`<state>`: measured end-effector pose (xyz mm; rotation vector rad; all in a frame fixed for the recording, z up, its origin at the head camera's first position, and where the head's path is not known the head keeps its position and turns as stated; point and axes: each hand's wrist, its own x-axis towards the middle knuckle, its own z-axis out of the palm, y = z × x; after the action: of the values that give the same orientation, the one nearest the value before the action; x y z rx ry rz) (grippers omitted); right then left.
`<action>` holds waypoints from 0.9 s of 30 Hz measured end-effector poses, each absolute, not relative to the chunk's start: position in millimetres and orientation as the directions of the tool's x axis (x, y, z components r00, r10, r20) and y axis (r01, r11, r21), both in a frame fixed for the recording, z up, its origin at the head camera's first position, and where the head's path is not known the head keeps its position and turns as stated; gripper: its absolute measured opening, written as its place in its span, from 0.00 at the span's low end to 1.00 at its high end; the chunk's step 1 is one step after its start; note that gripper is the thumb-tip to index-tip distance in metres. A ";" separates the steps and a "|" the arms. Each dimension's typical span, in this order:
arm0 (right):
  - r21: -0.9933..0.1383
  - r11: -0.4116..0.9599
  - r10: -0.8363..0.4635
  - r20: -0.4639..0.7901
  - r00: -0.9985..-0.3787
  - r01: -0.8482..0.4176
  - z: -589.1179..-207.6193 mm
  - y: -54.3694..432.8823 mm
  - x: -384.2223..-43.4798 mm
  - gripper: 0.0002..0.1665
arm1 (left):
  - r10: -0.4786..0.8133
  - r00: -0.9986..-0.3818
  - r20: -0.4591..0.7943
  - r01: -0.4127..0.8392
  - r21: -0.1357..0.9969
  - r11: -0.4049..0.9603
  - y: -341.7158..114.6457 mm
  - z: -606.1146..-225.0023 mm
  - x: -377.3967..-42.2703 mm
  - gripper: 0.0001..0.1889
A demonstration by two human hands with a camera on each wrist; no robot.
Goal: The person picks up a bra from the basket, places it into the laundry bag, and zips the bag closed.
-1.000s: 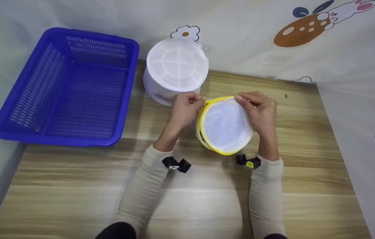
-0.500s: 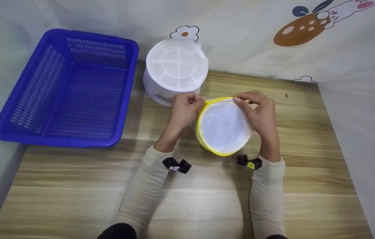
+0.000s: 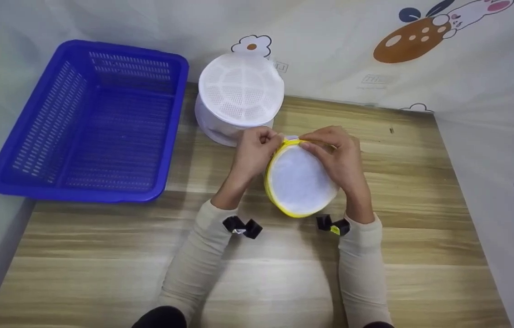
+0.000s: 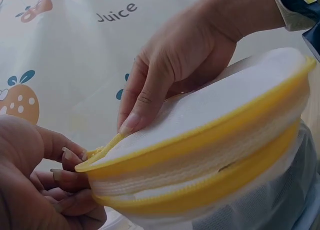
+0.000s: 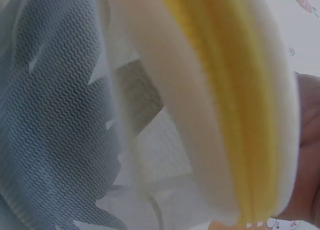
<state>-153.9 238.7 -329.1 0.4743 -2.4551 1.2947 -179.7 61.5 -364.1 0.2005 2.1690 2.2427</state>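
Observation:
A round mesh laundry bag with a white top and yellow zipper edging stands between the hands in the head view. My left hand pinches the zipper edge at the bag's far left. Close beside it, my right hand pinches the yellow edge between thumb and fingers, at the far side. The left wrist view shows two yellow bands running round the bag, with white tape between them. Through the mesh side, a grey-blue ribbed cloth shows inside the bag. Whatever lies between the fingertips is hidden.
A white mesh cylinder with a netted top stands just behind the left hand. On the left is a deep blue plastic basket with slotted walls. A patterned sheet rises behind the wooden tabletop.
My right hand has moved left along the yellow edge, closer to the left hand. The dark gap at the bag's lower left no longer shows. The left hand has stayed put.

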 end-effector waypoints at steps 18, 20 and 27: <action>-0.748 0.528 -0.089 0.422 -0.902 -0.402 -329.1 242.8 -158.2 0.04 | 0.107 -0.986 0.130 0.132 0.991 0.006 66.5 -364.3 -182.4 0.11; -0.747 0.530 -0.090 0.421 -0.903 -0.401 -329.3 242.4 -158.6 0.04 | 0.104 -0.986 0.132 0.134 0.991 0.011 66.1 -364.4 -182.6 0.11; -0.742 0.536 -0.102 0.416 -0.903 -0.402 -328.7 242.7 -158.2 0.04 | 0.097 -0.987 0.127 0.131 0.991 0.026 66.2 -366.0 -181.1 0.11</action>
<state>-158.2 242.7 -328.7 0.4176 -2.4547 1.3080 -181.1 66.2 -366.0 0.2516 2.2667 2.1955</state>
